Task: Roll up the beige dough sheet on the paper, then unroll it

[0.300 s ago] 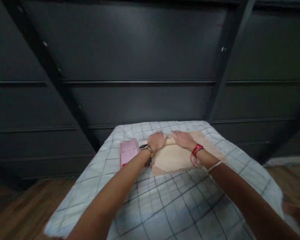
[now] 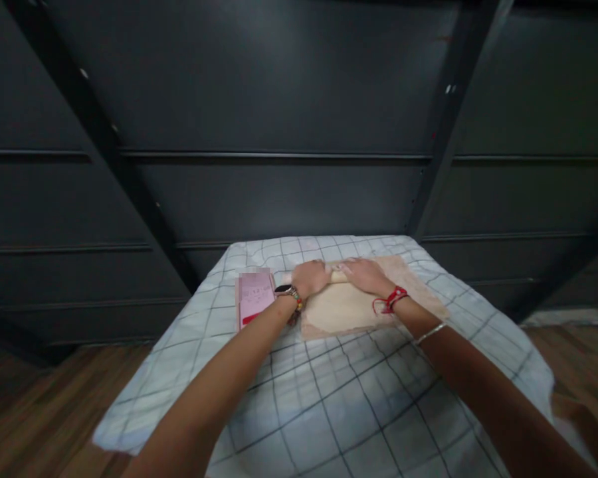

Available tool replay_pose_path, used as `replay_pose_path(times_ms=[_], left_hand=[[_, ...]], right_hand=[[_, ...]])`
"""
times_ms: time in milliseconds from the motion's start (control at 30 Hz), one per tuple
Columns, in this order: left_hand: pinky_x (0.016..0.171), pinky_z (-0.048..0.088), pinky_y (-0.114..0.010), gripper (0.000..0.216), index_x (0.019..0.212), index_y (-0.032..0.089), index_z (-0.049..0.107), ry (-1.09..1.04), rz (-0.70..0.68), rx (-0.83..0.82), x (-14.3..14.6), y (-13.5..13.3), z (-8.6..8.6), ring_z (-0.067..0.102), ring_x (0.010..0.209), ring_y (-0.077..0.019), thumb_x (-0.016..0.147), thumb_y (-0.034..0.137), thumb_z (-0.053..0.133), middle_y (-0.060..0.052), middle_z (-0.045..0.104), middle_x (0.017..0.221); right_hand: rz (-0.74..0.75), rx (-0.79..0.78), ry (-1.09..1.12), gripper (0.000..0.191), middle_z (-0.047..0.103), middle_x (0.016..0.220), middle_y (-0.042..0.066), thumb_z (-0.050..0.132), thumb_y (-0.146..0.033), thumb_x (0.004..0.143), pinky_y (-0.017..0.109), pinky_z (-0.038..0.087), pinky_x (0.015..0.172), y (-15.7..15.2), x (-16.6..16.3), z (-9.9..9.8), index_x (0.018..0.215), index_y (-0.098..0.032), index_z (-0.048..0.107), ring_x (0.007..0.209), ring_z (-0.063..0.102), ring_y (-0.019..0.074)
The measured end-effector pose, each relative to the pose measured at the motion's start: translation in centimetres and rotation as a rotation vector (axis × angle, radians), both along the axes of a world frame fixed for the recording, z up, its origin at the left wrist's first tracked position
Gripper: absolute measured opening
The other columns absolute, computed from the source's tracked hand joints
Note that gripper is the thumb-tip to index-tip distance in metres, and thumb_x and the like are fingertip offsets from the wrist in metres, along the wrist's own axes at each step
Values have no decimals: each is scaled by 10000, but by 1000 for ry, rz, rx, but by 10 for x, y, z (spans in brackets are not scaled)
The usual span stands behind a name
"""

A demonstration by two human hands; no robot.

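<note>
A cream-coloured sheet (image 2: 346, 309) lies flat on a slightly larger peach-toned piece (image 2: 403, 269). Across its far part runs a pale roll (image 2: 338, 276); I cannot tell whether it is the sheet's own rolled edge or a separate stick. My left hand (image 2: 309, 279) is closed over the roll's left end, with a watch and beaded bracelet at the wrist. Over the right end curls my right hand (image 2: 366, 274), wearing a red string bracelet. The fingertips of both hands nearly meet at the middle and partly hide the roll.
Just left of my left hand lies a pink phone-like thing (image 2: 255, 302) with a lit screen. Everything rests on a table with a white checked cloth (image 2: 323, 392). A dark panelled metal wall (image 2: 289, 106) stands close behind; wooden floor (image 2: 74, 392) shows at the sides.
The view has shifted a little, so the table's far edge and the wall's rails sit slightly higher. Both hands stay on the roll with hardly any movement over the sheet.
</note>
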State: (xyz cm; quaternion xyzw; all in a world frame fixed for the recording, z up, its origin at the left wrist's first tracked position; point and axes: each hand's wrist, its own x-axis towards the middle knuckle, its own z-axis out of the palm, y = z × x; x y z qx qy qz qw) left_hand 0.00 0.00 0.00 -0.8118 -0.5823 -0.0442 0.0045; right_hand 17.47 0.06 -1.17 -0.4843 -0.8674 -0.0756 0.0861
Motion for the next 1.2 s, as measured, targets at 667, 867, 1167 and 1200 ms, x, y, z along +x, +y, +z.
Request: replay_pose_path(times_ms=[667, 867, 1167, 1200], left_hand=[[798, 469, -308, 508, 1074, 104, 659, -24, 19, 29, -2, -20, -3, 625, 1036, -246, 955, 312, 211, -164, 662, 1128], [805, 484, -348, 507, 1076, 108, 643, -31, 5, 16, -1, -22, -2, 627, 1038, -269, 954, 308, 193, -170, 662, 1126], [1024, 374, -298, 479, 1250, 131, 528, -31, -298, 49, -23, -41, -4, 489, 1252, -196, 978, 283, 164, -110, 524, 1369], [1002, 394, -306, 479, 1209, 137, 557, -25, -286, 31, -20, -33, -2, 519, 1220, -205, 977, 283, 165, -107, 563, 1326]], right_hand=[[221, 120, 248, 295, 617, 1217, 101, 467, -200, 900, 414, 396, 1027, -47, 17, -16, 1059, -188, 715, 1146, 533, 228], [46, 113, 299, 479, 573, 1292, 164, 395, -264, 928, 404, 382, 1050, -18, 22, 0, 1365, -83, 472, 1202, 513, 231], [-34, -237, 38, 496, 460, 1429, 96, 211, -280, 985, 378, 313, 1112, -19, 11, -10, 1363, -151, 505, 1346, 384, 209], [-71, -219, 43, 507, 439, 1445, 97, 194, -295, 989, 395, 312, 1110, -22, 10, -9, 1381, -150, 481, 1358, 364, 218]])
